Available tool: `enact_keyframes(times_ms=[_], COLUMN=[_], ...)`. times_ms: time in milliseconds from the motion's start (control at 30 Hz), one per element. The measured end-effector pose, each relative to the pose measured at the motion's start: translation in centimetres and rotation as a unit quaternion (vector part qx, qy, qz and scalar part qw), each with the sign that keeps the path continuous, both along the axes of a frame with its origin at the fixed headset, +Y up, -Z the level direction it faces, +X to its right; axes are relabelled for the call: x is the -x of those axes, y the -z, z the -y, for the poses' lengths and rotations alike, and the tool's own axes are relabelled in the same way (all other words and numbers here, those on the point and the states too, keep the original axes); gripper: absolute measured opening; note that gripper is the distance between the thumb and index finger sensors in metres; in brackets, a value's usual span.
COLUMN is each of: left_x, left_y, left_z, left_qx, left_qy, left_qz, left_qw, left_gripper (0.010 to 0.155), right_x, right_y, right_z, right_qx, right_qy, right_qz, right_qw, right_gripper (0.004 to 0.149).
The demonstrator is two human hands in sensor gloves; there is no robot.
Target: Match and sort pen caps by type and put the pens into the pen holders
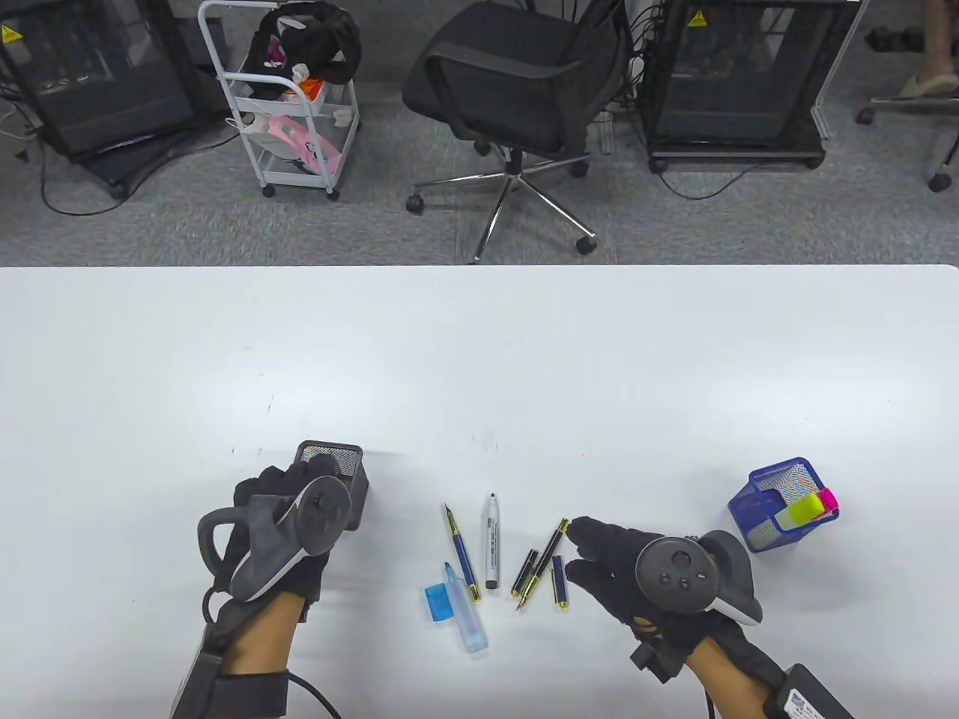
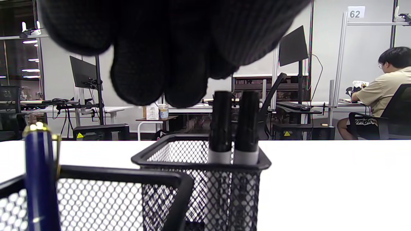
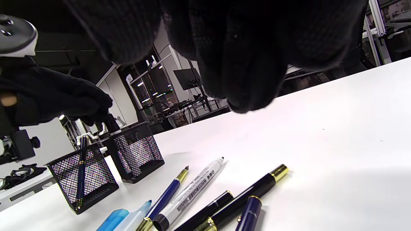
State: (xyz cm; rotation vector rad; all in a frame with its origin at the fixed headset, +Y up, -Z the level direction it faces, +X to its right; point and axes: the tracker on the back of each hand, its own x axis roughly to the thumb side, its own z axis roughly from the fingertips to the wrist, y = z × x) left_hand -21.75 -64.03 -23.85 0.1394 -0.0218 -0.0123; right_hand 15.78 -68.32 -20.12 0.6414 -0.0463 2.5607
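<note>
My left hand (image 1: 288,479) hangs over two black mesh holders (image 2: 205,166). Its fingertips (image 2: 154,83) are just above two black-capped markers (image 2: 234,128) standing in the far holder, without touching them. A capped blue pen (image 2: 38,179) stands in the near holder (image 2: 122,192). My right hand (image 1: 577,548) is spread open beside the loose items, index tip by the black pen (image 1: 543,562). Also lying there are a black cap (image 1: 524,573), a blue cap (image 1: 558,580), an uncapped blue pen (image 1: 462,550), a whiteboard marker (image 1: 491,539), and a light-blue highlighter (image 1: 464,610) with its cap (image 1: 437,603).
A blue mesh holder (image 1: 760,517) with yellow and pink highlighters stands at the right. Beyond the table's far edge are an office chair (image 1: 517,82) and a white cart (image 1: 288,112). A person sits at a far desk (image 2: 382,93).
</note>
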Motion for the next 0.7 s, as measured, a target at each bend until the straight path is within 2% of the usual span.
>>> enact_keyframes(times_ms=[267,433,567,700], left_x=[-1.0,-3.5,-6.1,-9.0], left_y=[-1.3,-2.7,-3.2,-2.7], left_z=[-3.7,-5.5,-5.6,-4.0], left_qx=[-0.061,-0.085,-0.029,0.051], left_qy=[-0.019,-0.037,-0.062,-0.061], left_qz=[0.019,0.062,0.112,0.137], left_qw=[0.998,0.994,0.991,0.987], left_gripper=[0.045,0.049,0.055,0.060], right_x=[-0.1,-0.1,-0.2,-0.2], right_y=[0.1,0.2,0.2,0.2], right_z=[0.0,0.0,0.0,0.0], right_qx=[0.001,0.003,0.004,0.005], right_qy=[-0.005,-0.009,-0.010,-0.010], right_qz=[0.006,0.010,0.012,0.012], right_qw=[1.000,1.000,1.000,1.000], right_gripper=[0.059,0.059,0.060,0.062])
